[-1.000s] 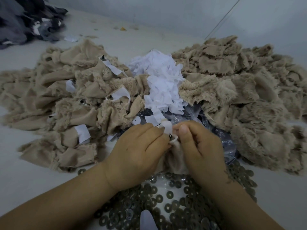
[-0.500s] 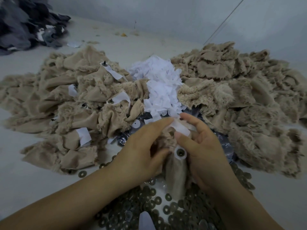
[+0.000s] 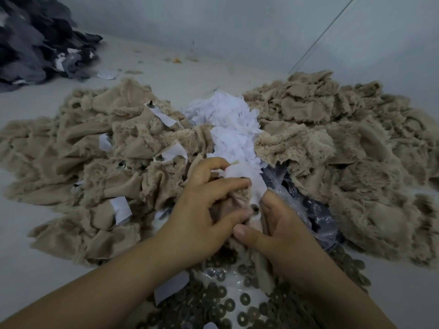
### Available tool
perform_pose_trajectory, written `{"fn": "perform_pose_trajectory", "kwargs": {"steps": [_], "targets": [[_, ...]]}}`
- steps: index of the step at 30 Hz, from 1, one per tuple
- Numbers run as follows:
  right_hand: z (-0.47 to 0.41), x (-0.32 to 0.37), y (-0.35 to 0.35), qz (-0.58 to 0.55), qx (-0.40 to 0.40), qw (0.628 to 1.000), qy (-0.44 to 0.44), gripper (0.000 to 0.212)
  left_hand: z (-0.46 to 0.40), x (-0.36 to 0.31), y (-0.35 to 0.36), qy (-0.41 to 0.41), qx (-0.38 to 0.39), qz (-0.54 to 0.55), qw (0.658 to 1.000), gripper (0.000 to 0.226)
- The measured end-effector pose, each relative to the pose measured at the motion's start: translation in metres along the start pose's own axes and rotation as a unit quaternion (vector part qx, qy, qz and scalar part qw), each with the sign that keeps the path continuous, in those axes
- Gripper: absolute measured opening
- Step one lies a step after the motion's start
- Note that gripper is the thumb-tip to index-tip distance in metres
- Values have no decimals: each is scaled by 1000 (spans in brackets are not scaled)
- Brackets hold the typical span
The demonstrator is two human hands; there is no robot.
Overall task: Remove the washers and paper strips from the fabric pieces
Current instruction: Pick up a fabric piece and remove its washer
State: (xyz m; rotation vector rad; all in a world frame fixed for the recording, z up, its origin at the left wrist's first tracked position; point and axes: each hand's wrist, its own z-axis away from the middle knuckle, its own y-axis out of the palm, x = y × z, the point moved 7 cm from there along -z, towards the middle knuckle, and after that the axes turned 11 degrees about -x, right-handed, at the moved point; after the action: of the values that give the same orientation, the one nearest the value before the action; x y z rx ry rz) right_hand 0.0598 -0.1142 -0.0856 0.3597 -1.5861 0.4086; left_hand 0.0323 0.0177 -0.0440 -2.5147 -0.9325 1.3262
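Both hands, left (image 3: 202, 224) and right (image 3: 282, 231), are gripping one tan fabric piece (image 3: 262, 269) above the washers (image 3: 228, 305). Its washer (image 3: 255, 207) is peeking out beside a paper strip (image 3: 247, 176); the clear bag (image 3: 316, 210) behind is holding something dark, hard to make out.

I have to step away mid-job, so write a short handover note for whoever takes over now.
Left hand grips the tan fabric piece; right hand holds it too, by the washer and paper strip still attached.
Removed strips: white pile. Removed washers: heap near the wrists.
Cleared fabric: right pile.
Left pile still carries strips and studs; do those next.
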Motion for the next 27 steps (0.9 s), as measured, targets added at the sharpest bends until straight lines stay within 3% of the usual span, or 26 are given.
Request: {"fn": "perform_pose_trajectory", "kwargs": {"steps": [3,6,9,11,12,15,16,20,21,24,27], "targets": [[-1,0,1,96,2,995,-10,52,1,9,4,-20,67,12,997,59],[0,-4,5,141,-5,990,-13,69,4,0,13,65,120,-48,989,49],[-3,-1,5,151,-38,988,-22,71,-6,-14,3,179,24,-121,976,24],[-5,-4,0,129,-72,989,-9,63,-24,-6,-13,196,-29,-176,964,18],[-6,-5,-2,125,-86,988,1,60,-34,4,-20,175,-32,-205,962,19],[-6,-5,-7,155,-121,980,-16,54,-62,9,-30,226,-21,-339,913,16],[-6,-3,-7,168,-127,977,-28,55,-67,15,-27,247,4,-394,885,16],[-9,13,-9,264,-151,946,-114,50,-69,60,1,106,248,-520,811,26],[-10,18,-10,297,-159,930,-147,45,-64,68,7,97,274,-534,794,24],[-16,24,-19,375,-182,892,-174,38,-61,70,19,98,267,-522,804,14],[-28,31,-32,440,-219,847,-202,34,-67,37,30,192,165,-446,859,9]]}}
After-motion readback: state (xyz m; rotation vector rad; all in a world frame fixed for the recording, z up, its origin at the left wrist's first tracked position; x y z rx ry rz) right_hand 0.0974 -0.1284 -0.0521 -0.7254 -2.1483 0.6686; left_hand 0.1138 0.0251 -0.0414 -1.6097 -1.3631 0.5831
